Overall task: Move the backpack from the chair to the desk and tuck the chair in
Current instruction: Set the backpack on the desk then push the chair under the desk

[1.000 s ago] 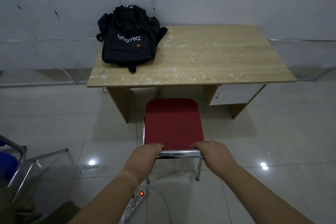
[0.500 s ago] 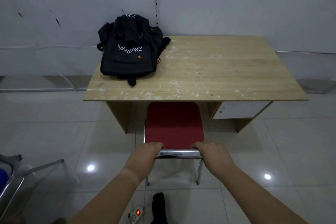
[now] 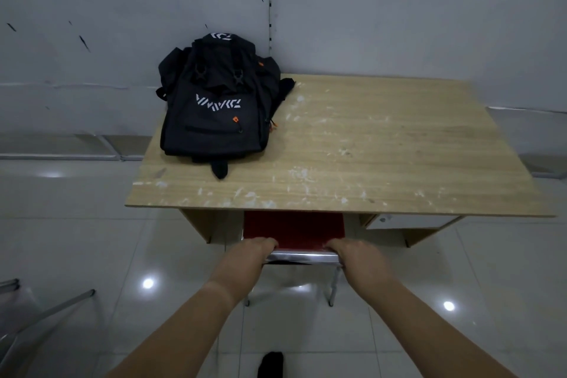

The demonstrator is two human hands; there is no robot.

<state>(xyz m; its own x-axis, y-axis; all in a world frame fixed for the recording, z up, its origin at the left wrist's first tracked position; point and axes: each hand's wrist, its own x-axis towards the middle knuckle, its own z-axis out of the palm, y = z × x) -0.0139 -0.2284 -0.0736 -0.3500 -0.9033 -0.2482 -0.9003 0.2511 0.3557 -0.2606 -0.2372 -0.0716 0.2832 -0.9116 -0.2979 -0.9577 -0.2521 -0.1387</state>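
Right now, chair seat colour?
Red, on the chair seat; its near edge is chrome. Head view shows it best.

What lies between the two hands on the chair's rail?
In the head view, only the bare chrome rail lies between the left hand and right hand; the red seat is just beyond it.

Place: it looked like a plain, sparsely furnished office or study room.
Walls: the wall [image 3: 399, 9] was bare grey-white, scuffed and marked.
Floor: the floor [image 3: 76, 239] was glossy pale tile that reflected ceiling lights.
Furniture: a wooden desk [image 3: 383, 147] with a paint-flecked top stood against the wall, and a red chair [image 3: 294, 227] with a metal frame sat partly under it.
Belongings: a black backpack [image 3: 217, 107] lay on the desk's left rear corner.
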